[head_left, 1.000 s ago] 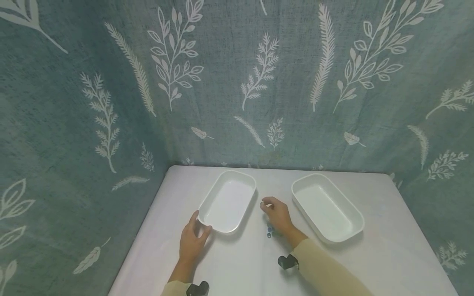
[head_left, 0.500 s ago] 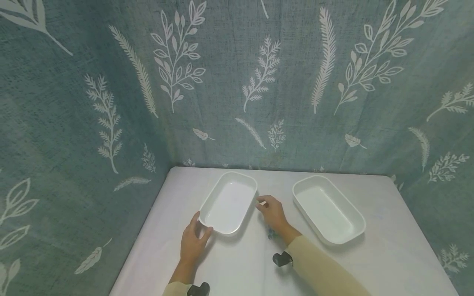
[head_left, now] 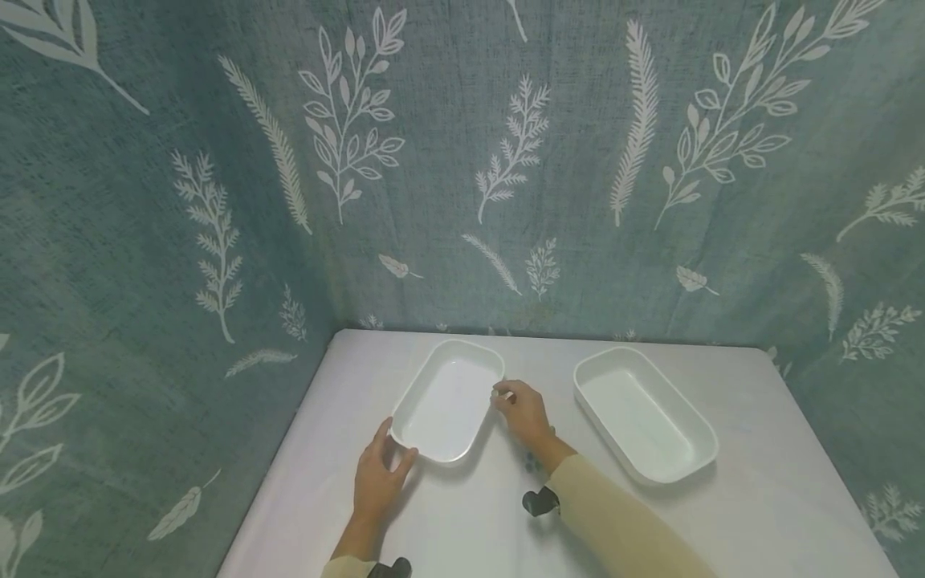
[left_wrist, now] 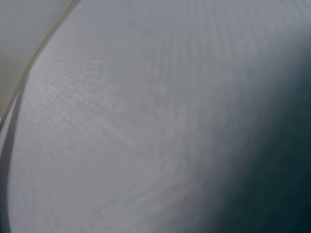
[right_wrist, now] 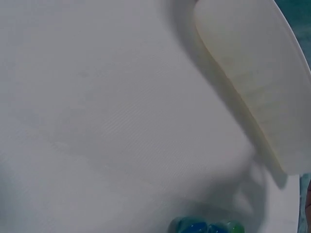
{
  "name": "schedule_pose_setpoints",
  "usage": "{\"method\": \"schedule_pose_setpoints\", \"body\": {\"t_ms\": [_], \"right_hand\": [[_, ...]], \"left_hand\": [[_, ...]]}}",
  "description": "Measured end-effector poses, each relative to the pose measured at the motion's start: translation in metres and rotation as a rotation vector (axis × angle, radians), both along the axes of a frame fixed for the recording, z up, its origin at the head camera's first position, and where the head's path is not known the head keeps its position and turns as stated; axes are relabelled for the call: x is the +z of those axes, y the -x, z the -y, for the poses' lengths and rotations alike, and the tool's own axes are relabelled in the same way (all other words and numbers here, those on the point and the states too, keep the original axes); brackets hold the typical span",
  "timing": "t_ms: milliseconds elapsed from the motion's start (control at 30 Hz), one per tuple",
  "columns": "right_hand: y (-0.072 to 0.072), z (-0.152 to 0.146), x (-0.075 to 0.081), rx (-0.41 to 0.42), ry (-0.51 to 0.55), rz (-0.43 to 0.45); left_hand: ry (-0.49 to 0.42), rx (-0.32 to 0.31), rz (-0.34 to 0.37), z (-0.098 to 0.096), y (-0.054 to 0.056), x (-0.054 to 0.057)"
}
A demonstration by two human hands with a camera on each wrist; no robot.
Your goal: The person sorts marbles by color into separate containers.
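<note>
In the head view, my left hand (head_left: 376, 480) holds the near left corner of a white rectangular dish (head_left: 446, 461), thumb on the near edge and fingers along the side. At that dish's right rim, my right hand (head_left: 523, 412) pinches a small, pale greenish thing, probably a glass marble (head_left: 495, 393), mostly hidden by the fingertips. Several blue and green glass marbles (right_wrist: 209, 227) lie on the table, at the bottom of the right wrist view; in the head view the right forearm partly covers them. The left wrist view shows mainly blurred tablecloth.
A second white dish (head_left: 645, 417) stands to the right, set at a slant, with nothing visible in it. Both dishes are on a white-covered table (head_left: 462, 522). Green leaf-patterned cloth (head_left: 433, 160) hangs behind the table and along its sides.
My right hand has moved left, from between the two dishes to the left dish's right rim, still pinching the small thing. My left hand has stayed at the dish's corner.
</note>
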State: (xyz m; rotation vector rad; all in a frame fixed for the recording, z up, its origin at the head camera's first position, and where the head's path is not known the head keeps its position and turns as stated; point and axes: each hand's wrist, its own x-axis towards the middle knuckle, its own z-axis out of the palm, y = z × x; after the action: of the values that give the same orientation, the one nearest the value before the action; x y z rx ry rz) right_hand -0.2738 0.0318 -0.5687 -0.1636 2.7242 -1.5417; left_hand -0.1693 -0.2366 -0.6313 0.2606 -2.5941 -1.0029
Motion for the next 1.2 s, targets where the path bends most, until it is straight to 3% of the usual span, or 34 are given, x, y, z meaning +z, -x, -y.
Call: {"method": "schedule_pose_setpoints", "body": {"t_ms": [167, 733, 1200], "right_hand": [[0.003, 0.005, 0.000, -0.009, 0.005, -0.013], [0.009, 0.011, -0.009, -0.019, 0.013, -0.053], [0.009, 0.011, -0.011, -0.021, 0.013, -0.068]], "left_hand": [[-0.010, -0.003, -0.032, 0.000, 0.001, -0.001], [-0.009, -0.001, 0.011, 0.000, 0.000, 0.001], [-0.008, 0.002, -0.025, -0.001, 0.000, -0.001]]}}
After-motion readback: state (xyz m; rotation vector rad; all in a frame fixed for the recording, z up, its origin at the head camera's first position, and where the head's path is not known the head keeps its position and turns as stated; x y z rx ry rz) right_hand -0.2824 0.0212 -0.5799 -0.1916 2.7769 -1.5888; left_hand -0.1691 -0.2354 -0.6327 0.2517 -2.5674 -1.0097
